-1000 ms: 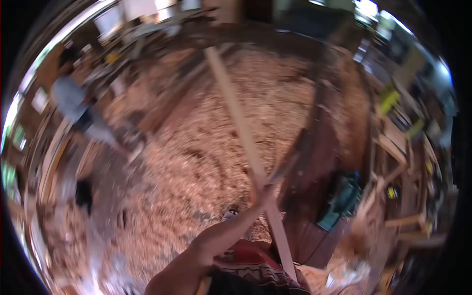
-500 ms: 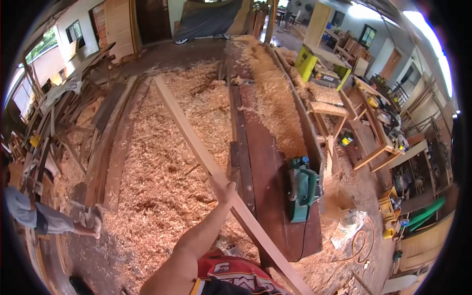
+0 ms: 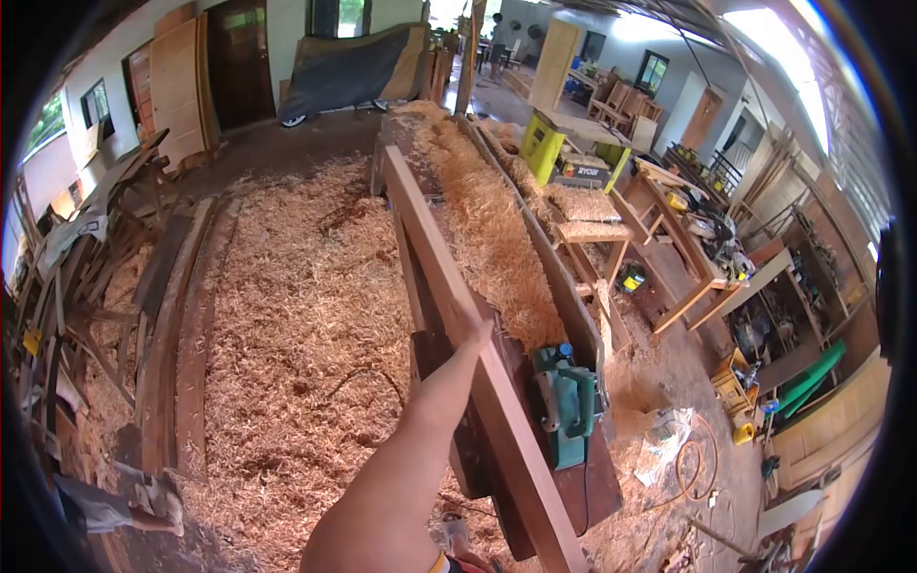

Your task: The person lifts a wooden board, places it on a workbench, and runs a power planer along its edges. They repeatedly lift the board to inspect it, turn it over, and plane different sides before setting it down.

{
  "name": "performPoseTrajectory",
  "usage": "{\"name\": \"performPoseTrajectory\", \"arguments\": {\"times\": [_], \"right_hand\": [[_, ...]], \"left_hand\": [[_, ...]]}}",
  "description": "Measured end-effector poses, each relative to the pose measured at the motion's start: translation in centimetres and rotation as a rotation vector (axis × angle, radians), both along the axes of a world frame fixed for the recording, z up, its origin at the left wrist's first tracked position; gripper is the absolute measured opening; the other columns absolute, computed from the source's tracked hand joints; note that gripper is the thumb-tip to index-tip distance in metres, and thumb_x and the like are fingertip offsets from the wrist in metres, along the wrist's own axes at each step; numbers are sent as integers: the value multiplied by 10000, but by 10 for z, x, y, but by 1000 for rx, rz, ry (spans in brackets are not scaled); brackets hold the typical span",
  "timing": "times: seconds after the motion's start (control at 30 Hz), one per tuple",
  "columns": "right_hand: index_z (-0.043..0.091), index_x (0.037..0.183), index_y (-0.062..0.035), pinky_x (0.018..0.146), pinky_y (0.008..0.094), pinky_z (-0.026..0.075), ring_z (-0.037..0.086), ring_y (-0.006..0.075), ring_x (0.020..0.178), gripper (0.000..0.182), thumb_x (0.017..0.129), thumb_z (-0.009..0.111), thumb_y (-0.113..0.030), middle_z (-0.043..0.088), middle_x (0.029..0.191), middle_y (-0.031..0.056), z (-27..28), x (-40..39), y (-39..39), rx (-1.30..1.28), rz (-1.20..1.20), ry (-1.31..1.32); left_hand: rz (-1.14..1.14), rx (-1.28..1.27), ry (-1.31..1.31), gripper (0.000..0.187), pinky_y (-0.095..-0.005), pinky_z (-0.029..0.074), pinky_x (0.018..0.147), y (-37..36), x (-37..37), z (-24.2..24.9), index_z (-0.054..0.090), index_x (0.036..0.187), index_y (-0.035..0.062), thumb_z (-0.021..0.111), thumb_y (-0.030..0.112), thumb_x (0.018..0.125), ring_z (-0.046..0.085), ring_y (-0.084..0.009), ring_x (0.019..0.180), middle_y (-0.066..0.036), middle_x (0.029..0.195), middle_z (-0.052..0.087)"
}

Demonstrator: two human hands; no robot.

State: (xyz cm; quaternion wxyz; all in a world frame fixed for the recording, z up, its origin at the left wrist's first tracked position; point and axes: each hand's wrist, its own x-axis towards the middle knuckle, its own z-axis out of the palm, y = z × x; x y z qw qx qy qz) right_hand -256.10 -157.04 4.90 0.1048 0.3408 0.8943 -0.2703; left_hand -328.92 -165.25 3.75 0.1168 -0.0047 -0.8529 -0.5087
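Note:
My left hand (image 3: 468,325) is wrapped round a long squared wooden plank (image 3: 516,430) near its middle, the arm stretched forward. The plank runs slantwise over the low brown workbench (image 3: 597,477), its far end by the bench's left edge and its near end at the bottom of the view. Just right of the plank, a teal electric hand planer (image 3: 570,401) sits on the bench with its black cord trailing down. My right hand is out of view.
Wood shavings (image 3: 287,334) cover the floor and heap along the bench (image 3: 487,239). A green-legged Ryobi machine (image 3: 583,158) stands beyond, right. Lumber (image 3: 91,258) is stacked at left, near another person's leg (image 3: 143,516). An orange hose (image 3: 702,468) coils on the right floor.
My left hand has brought the plank rightward, from over the floor shavings to over the bench beside the planer. The view has shifted, and the person at left appears lower.

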Motion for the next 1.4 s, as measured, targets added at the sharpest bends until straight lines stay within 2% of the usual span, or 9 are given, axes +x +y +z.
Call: {"name": "performPoseTrajectory", "arguments": {"times": [0.1, 0.17, 0.3, 0.43, 0.6, 0.8, 0.97, 1.23, 1.4], "right_hand": [[636, 1030, -37, 637, 406, 507, 631, 238, 702, 479, 741, 810, -378, 678, 798, 116, 9, -65, -33, 18, 1, 269], [650, 1159, -48, 712, 421, 526, 669, 254, 838, 501, 787, 770, -361, 706, 920, 139, 67, -160, -57, 76, -64, -217], [636, 1216, -30, 641, 459, 541, 664, 340, 675, 621, 660, 775, -270, 631, 673, 151, 40, -287, -48, 106, 27, 140], [562, 1339, -11, 820, 369, 552, 715, 279, 955, 653, 805, 801, -300, 730, 1018, 181, 42, -354, -30, -147, 164, 733], [579, 1335, 0, 873, 333, 527, 673, 208, 1040, 528, 917, 733, -284, 722, 1104, 133, 64, -182, -15, -456, 95, 504], [573, 1337, -30, 828, 345, 554, 672, 216, 984, 520, 988, 595, -414, 694, 1147, 101, -54, 62, -16, -1093, -215, 81], [511, 1383, -15, 865, 365, 542, 649, 203, 966, 497, 1036, 507, -370, 653, 1162, 100, -77, 78, -42, -1496, -386, 27], [425, 1423, 32, 948, 365, 511, 616, 204, 1083, 524, 986, 575, -215, 640, 1209, 112, 76, 32, -18, -995, 138, 321], [192, 1578, -20, 1077, 457, 425, 445, 272, 1357, 768, 941, 607, -129, 369, 1540, 177, 168, 43, -4, -1717, 82, 666]], "left_hand": [[-52, 203, -185, 1023, -438, 337, 1163, 9, 49, 6, 221, 1484, -99, 760, 261, 693, 390, -440, 1379, -345, 1472, 369], [-41, 186, -310, 1022, -446, 349, 1154, 20, 79, -8, 235, 1481, -88, 766, 275, 687, 412, -441, 1365, -346, 1463, 383], [-135, 236, -356, 1015, -454, 341, 1152, 11, 143, 7, 253, 1465, -90, 761, 283, 669, 366, -432, 1398, -323, 1483, 351], [-209, 290, -353, 1023, -406, 427, 1079, -7, 201, 15, 318, 1439, -106, 831, 405, 716, 543, -398, 1267, -301, 1338, 544], [-497, 438, -158, 672, -363, 574, 804, -58, 419, 14, 444, 1309, -14, 821, 245, 817, 673, -237, 975, -116, 1065, 665], [-578, 370, -414, 871, -367, 521, 865, -86, 642, 26, 320, 1364, -1, 875, 223, 730, 576, -229, 1053, -134, 1168, 535], [-481, 77, -344, 908, -373, 531, 860, -90, 709, 39, 281, 1389, -8, 871, 214, 735, 591, -252, 1072, -160, 1189, 540], [-481, 827, -669, 678, -360, 554, 882, -121, 679, 143, 406, 1367, -38, 699, 42, 760, 644, -245, 1037, -136, 1130, 625], [-690, 1400, -606, 507, -396, 519, 983, -141, 630, 201, 436, 1402, -25, 550, 161, 944, 607, -261, 1159, -169, 1281, 580]]}}
